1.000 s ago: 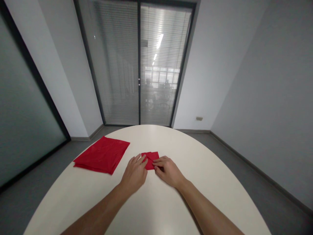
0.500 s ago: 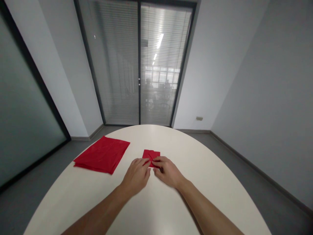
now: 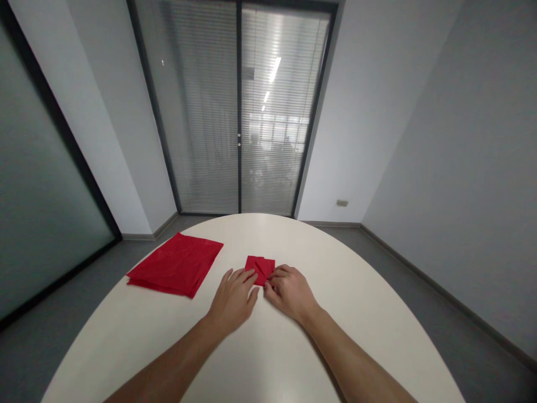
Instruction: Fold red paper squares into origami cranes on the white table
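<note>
A small folded piece of red paper [image 3: 259,265] lies on the white oval table [image 3: 369,313] just beyond both hands. My left hand [image 3: 233,298] lies flat, fingers stretched out, its fingertips touching the near left edge of the red piece. On the right, my right hand [image 3: 289,291] has its fingers curled, and they press on the near right edge of the paper. The near part of the piece is hidden under the fingers.
A stack of larger red sheets [image 3: 176,264] lies on the table to the left. Beyond the table's far edge are glass doors with blinds [image 3: 239,112], grey floor and plain walls.
The folded red piece has shifted slightly away from me. Both hands slid a little forward with it; the left fingers have spread flatter on the table.
</note>
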### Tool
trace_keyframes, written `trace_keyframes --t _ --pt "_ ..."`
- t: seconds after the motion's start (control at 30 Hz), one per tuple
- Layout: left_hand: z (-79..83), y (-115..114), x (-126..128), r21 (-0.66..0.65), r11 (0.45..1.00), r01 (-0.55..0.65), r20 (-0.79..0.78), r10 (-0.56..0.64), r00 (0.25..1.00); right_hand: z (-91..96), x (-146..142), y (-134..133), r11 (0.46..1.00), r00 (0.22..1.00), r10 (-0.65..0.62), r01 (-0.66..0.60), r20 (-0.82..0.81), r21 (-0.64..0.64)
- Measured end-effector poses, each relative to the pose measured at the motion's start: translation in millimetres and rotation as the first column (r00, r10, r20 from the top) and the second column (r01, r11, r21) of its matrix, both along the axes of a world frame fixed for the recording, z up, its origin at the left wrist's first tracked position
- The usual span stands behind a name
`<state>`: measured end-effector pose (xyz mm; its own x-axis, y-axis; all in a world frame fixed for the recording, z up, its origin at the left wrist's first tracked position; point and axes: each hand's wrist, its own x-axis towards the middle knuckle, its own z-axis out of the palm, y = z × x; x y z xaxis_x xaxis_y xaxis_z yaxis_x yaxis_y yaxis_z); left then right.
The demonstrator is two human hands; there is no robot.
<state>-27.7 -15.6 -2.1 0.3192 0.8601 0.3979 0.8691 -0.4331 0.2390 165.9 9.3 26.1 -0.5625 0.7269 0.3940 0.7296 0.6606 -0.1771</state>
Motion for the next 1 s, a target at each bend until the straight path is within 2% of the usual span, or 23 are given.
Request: trace_keyframes --t 0.17,0.43,0.53,0.63,0.7,0.83,1.0 --pt "-3.6 0.3 -0.3 -0.007 0.999 -0.048 -0.023 0.047 0.999 1.5 0.1 -1.7 0.999 0.998 0.043 -0.044 0.049 0.025" --pt "-5.8 1.4 -0.1 -0.017 0.997 -0.078 -0.06 0.077 0.995 4.4 0.0 -4.2 0.999 0.996 0.025 -0.027 0.085 0.019" --pt "-6.6 1.8 -0.5 -0.025 0.997 -0.07 -0.053 0.069 0.996 1.8 1.4 -2.7 0.999 0.999 -0.032 0.033 0.028 -0.04" --pt "-6.9 2.5 -1.6 -0.033 0.999 -0.042 -0.037 0.041 0.998 -3.5 4.0 0.9 0.981 0.983 -0.154 0.14 -0.102 -0.133" --pt "-6.2 2.7 -2.2 -0.04 0.999 -0.011 -0.024 0.01 1.0 -7.9 6.2 4.2 0.969 0.96 -0.197 0.16 -0.197 -0.187" --pt "-2.9 2.1 -1.7 -0.032 0.997 0.066 0.016 -0.065 0.998 -15.6 10.0 9.7 0.976 0.942 -0.127 0.063 -0.31 -0.208" --pt "-1.0 1.5 0.0 0.005 0.996 0.093 0.029 -0.093 0.995 -18.7 10.7 11.1 0.978 0.961 -0.042 -0.017 -0.273 -0.21"
